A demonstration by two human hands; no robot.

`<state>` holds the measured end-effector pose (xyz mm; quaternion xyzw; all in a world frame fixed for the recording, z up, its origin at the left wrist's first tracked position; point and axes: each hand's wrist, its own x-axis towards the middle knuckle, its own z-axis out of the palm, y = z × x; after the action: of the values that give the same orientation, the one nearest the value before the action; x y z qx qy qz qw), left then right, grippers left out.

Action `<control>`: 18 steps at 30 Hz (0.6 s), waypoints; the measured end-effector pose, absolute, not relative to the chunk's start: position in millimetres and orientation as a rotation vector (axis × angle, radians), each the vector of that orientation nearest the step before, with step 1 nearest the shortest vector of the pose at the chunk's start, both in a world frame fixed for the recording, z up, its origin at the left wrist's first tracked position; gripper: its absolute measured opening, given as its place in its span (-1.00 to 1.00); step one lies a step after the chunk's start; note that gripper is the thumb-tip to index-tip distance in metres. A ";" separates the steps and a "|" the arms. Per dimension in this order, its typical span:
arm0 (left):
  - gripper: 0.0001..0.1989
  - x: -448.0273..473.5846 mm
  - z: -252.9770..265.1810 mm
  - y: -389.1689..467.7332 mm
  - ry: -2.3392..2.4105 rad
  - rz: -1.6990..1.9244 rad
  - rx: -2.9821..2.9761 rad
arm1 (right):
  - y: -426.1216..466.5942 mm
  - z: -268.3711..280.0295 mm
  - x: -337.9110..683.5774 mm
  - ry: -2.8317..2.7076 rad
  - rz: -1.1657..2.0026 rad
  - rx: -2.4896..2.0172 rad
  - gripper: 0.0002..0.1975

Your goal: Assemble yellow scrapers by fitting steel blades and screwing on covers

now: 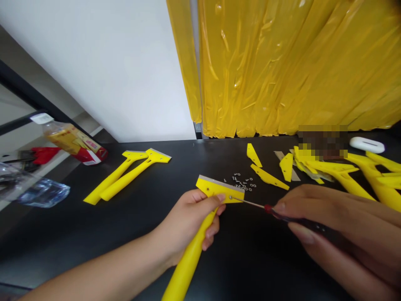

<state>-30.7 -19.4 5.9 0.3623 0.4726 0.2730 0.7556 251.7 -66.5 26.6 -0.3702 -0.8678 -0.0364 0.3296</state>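
A yellow scraper [196, 240] with a metal blade along its head's upper edge is gripped in my left hand [191, 213], the thumb pressing on the head. My right hand [338, 234] closes around a thin screwdriver [255, 204] with a red collar and dark handle. The screwdriver's tip meets a screw [231, 197] in the right hole of the head. The left hole looks dark. Just beyond the head lies a scatter of small screws and nuts [246, 184]. Loose yellow cover plates [270, 177] rest to the right of them.
Two yellow scrapers [130, 173] lie at the left on the black table [125, 246]. A drink bottle [75, 140] and a clear plastic container [44, 190] stand further left. Several yellow handles [360, 175] pile up at the right, near a white case [367, 144]. Yellow sheeting [282, 71] hangs behind.
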 end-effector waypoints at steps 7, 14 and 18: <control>-0.62 -32.7 8.0 -17.9 1.029 0.607 0.792 | -67.8 27.9 250.0 -2.276 -0.094 -1.024 -0.74; -0.57 -29.4 7.6 -22.9 1.124 0.564 0.976 | -59.6 43.9 242.0 -2.331 -0.211 -0.986 -0.86; -0.55 -27.4 9.6 -26.3 1.195 0.542 1.024 | -61.5 39.0 233.2 -2.267 -0.341 -0.977 -0.77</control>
<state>-27.4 -26.3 9.6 0.4551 0.5309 0.2409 0.6731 233.2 -61.5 39.0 -0.3717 -0.8622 -0.1298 0.3189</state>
